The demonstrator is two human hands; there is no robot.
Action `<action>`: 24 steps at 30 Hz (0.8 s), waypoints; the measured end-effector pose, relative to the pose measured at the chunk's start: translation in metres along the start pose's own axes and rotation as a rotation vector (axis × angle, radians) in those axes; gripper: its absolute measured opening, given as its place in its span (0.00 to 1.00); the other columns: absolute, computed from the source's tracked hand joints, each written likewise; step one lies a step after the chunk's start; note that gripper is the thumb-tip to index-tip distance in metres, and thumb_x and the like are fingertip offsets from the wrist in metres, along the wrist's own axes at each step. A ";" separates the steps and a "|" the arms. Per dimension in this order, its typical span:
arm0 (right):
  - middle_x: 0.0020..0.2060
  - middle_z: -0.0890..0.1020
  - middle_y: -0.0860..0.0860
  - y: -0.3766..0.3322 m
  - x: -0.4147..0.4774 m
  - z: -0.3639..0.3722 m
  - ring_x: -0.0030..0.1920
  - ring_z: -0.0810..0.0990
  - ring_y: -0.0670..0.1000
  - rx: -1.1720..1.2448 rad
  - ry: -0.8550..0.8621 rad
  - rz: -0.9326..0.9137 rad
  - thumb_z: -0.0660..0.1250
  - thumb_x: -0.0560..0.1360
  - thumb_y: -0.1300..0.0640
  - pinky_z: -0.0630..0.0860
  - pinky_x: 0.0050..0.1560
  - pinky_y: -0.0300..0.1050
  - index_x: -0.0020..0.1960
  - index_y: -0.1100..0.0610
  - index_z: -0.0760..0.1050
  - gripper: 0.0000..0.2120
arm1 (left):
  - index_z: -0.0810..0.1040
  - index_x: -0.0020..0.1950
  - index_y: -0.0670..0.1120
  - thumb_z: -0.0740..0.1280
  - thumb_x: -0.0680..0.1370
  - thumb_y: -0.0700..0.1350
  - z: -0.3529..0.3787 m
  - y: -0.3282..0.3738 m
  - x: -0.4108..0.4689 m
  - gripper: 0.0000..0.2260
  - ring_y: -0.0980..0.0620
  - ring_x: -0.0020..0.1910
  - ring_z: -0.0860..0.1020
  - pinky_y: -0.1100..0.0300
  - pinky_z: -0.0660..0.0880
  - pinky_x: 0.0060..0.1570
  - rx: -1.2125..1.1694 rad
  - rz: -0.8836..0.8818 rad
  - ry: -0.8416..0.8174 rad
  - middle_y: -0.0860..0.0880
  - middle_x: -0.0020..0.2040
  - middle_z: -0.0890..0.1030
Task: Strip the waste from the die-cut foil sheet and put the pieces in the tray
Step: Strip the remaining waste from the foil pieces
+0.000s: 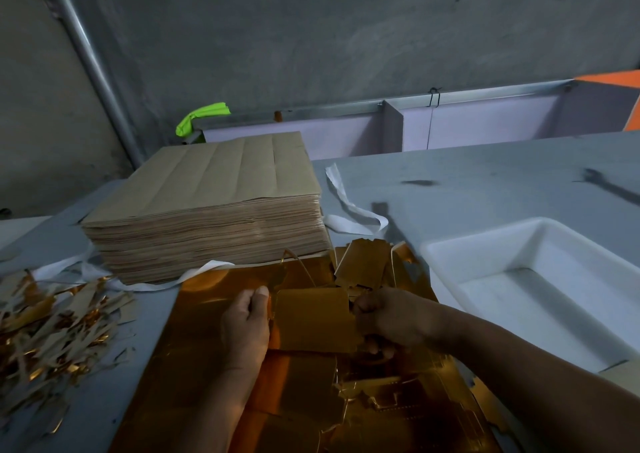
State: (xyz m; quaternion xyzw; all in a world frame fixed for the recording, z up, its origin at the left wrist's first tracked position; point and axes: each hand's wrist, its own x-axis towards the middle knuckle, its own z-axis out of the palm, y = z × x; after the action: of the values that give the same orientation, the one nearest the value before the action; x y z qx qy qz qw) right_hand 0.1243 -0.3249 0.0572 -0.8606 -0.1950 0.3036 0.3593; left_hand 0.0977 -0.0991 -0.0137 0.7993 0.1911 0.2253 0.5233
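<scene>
The left hand pinches the left edge of a gold die-cut piece. The right hand curls round its right edge. Both work over the foil sheet at six o'clock, and the white tray waits at three o'clock. An uneven pull could tear the piece wherever an uncut nick holds.

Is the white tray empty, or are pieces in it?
Empty: the white tray shows only its bare floor, with nothing lying inside the visible part.
</scene>
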 end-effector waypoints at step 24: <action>0.28 0.78 0.47 -0.001 -0.004 -0.004 0.26 0.75 0.44 0.136 0.055 0.025 0.61 0.80 0.54 0.70 0.27 0.35 0.43 0.53 0.75 0.09 | 0.75 0.43 0.49 0.60 0.82 0.52 0.004 -0.003 0.004 0.11 0.54 0.31 0.71 0.62 0.66 0.29 0.026 -0.079 0.065 0.49 0.35 0.75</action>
State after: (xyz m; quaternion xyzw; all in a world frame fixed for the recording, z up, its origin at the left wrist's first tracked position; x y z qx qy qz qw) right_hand 0.1239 -0.3286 0.0616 -0.8447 -0.1535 0.2967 0.4182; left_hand 0.1027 -0.0985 -0.0170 0.7901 0.2426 0.2278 0.5148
